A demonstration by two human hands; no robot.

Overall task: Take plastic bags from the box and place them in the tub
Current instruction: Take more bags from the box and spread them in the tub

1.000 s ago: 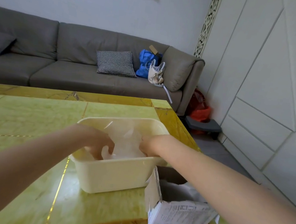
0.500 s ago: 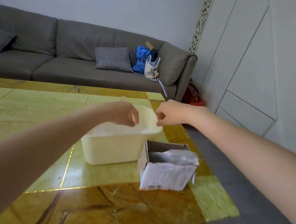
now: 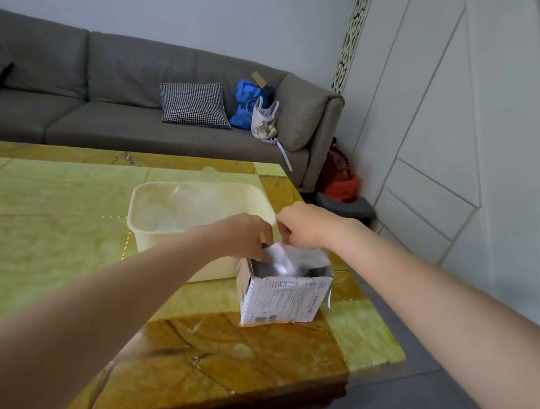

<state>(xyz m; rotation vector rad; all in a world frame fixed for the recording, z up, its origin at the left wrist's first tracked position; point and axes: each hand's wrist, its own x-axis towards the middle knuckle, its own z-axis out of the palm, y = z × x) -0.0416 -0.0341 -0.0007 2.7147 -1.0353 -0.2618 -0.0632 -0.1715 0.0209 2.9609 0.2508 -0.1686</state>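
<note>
I am pinching the crumpled clear plastic bags (image 3: 292, 257) at the cardboard box's (image 3: 283, 300) open top with both my left hand (image 3: 243, 237) and right hand (image 3: 307, 224), fingers curled. Box print is unreadable. The cream tub (image 3: 167, 242), holding bags, is sitting at ten o'clock, touching it.
</note>
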